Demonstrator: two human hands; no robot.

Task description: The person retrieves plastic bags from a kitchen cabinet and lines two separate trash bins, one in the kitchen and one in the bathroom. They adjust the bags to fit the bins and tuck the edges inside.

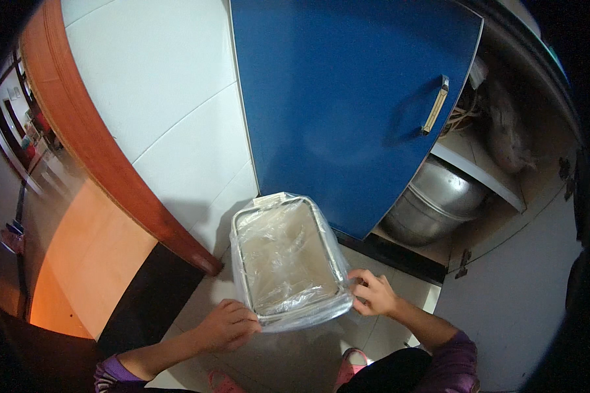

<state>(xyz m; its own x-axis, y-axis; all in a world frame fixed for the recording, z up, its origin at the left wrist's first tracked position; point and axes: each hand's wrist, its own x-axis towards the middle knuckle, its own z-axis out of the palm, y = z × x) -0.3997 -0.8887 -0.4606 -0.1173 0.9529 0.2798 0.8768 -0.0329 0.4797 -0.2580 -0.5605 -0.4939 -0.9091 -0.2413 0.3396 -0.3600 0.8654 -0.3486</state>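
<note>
A rectangular bin (319, 223) with rounded corners stands on the tiled floor in front of me. A clear plastic bag (285, 265) lines its inside and is folded outward over the rim. My left hand (231, 324) is at the near left corner, its fingers closed on the edge of the bag. At the near right corner, my right hand (373, 293) pinches the bag's edge with bent fingers. The bag hangs loosely down the near side, and a pale tab (269, 199) shows under it at the far end.
A blue cabinet door (344, 108) with a metal handle (435, 105) rises behind the bin. Right of it, an open cupboard holds a metal pot (422, 211) below a shelf (476, 174). A wooden door frame (113, 147) stands left. Pink clogs (351, 366) are by my feet.
</note>
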